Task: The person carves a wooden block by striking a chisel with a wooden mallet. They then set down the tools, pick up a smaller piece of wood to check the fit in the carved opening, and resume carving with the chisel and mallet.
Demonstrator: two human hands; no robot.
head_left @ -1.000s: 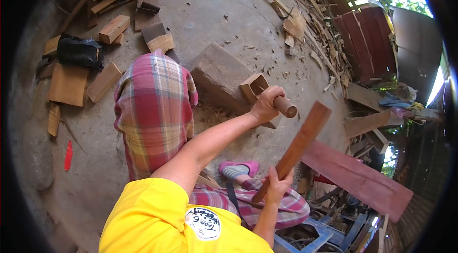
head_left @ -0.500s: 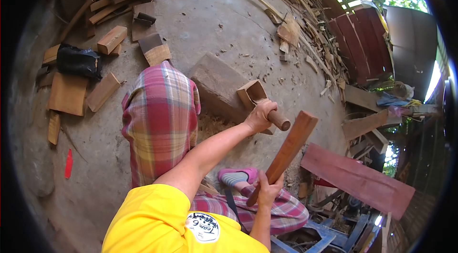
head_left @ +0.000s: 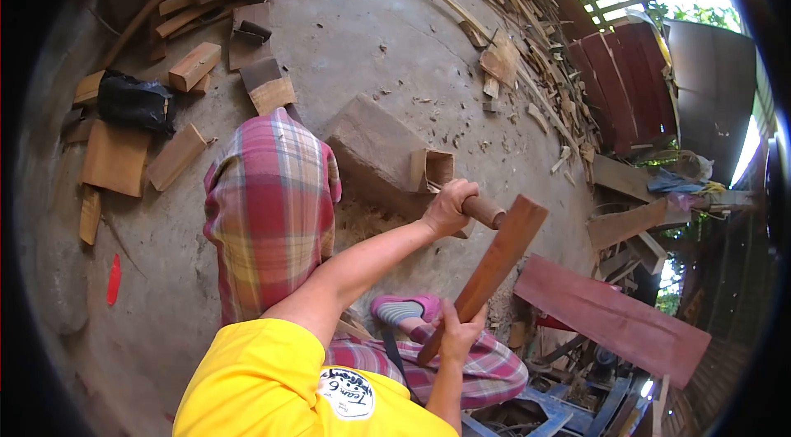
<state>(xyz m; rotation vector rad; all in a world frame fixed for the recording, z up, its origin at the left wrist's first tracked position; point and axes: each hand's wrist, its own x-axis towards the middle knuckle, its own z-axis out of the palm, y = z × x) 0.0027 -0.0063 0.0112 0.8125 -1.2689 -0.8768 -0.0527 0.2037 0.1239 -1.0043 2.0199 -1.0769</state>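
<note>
My left hand (head_left: 450, 208) is closed around the thick round wooden handle of a chisel (head_left: 484, 212); its blade end is hidden behind the hand and the work. Just beyond the fingers is a hollowed, box-shaped wooden block (head_left: 432, 169), its square opening showing. That block rests against a large dark timber (head_left: 375, 144) on the floor. In my right hand (head_left: 459, 331), the fingers wrap the lower part of a flat reddish-brown wooden bar (head_left: 498, 260). The bar slants upward, and its upper end overlaps the butt of the chisel handle in this view.
My bent left knee (head_left: 272, 206) rises beside the timber. Wood offcuts (head_left: 115, 158) and a black bag (head_left: 134, 102) lie at left, near a red object (head_left: 114, 279). A reddish plank (head_left: 614, 317) sits at right, over a blue metal frame (head_left: 577, 412). Slats (head_left: 527, 25) are piled behind.
The hollow block has turned a little and its opening faces differently. The chisel handle has shifted slightly, and the bar's upper end now overlaps its butt. Both hands keep their holds.
</note>
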